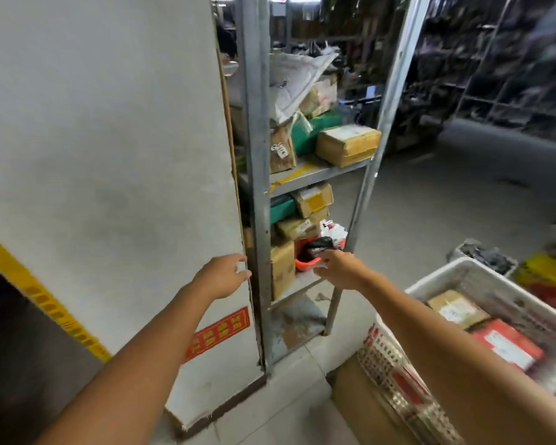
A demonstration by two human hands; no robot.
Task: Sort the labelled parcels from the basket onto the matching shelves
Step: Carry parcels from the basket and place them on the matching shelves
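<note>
A grey metal shelf rack (256,155) stands ahead, its levels packed with cardboard boxes and bags. My right hand (337,268) reaches into a low level, fingers spread, its fingertips at a black bagged parcel (318,245) lying over an orange-red parcel (306,264). My left hand (222,276) hovers by the rack's front post with loosely curled fingers, holding nothing. At the lower right, the white plastic basket (463,273) holds a brown labelled box (456,308) and a red labelled parcel (507,343).
A white pillar (109,155) with a red sticker (219,332) borders the rack on the left. The basket sits on a cardboard box (366,406). A grey bin (482,253) and yellow-red items (549,274) lie beyond it. Dark shelving fills the background across open floor.
</note>
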